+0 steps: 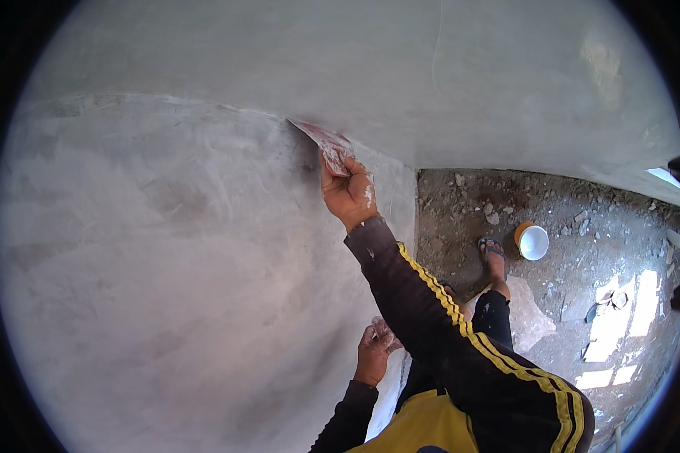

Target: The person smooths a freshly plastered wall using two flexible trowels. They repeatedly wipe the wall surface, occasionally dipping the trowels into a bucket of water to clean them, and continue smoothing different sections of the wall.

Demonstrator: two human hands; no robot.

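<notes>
My right hand [349,195] is raised and closed round a thin reddish putty scraper [326,142] smeared with white. Its far edge touches the seam where the grey plastered wall [151,264] meets another smooth grey surface [340,60]. White paste marks the side of this hand. Lower down, close to my body, my left hand [374,355] is closed on something small and whitish pink, too covered by the fingers to make out.
An orange bucket with a white inside [534,243] stands on the rubble-strewn floor [461,211] beside my sandalled foot [493,249]. A pale flat slab [527,317] lies behind my leg. Round objects [619,300] lie in a sunlit patch at the right.
</notes>
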